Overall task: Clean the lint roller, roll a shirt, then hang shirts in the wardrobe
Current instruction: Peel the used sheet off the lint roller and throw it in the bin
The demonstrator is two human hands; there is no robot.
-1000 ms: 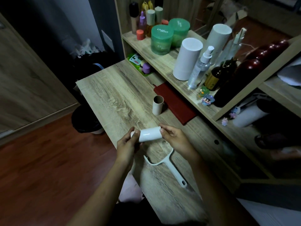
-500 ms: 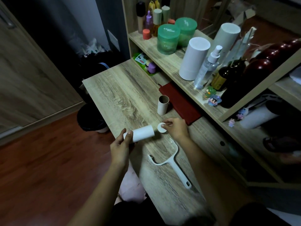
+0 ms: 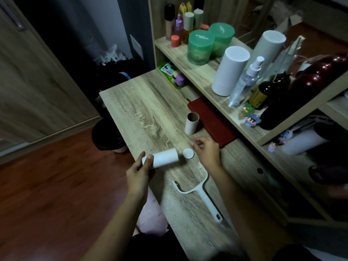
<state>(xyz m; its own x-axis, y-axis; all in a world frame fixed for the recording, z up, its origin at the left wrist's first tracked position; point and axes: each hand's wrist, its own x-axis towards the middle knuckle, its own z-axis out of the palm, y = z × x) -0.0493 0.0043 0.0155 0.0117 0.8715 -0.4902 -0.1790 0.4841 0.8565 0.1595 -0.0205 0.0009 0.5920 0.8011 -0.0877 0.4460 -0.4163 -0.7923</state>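
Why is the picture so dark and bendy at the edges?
Head view: the room is dimly lit, so the roll and handle stand out pale; the wide lens curves the shelf and desk edges; the right hand looks slightly smeared.

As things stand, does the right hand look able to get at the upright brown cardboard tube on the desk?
Probably yes. The right hand is empty, with loosely curled fingers, just short of the upright brown cardboard tube. Only bare wooden desk lies between them; the small white round cap sits off that path.
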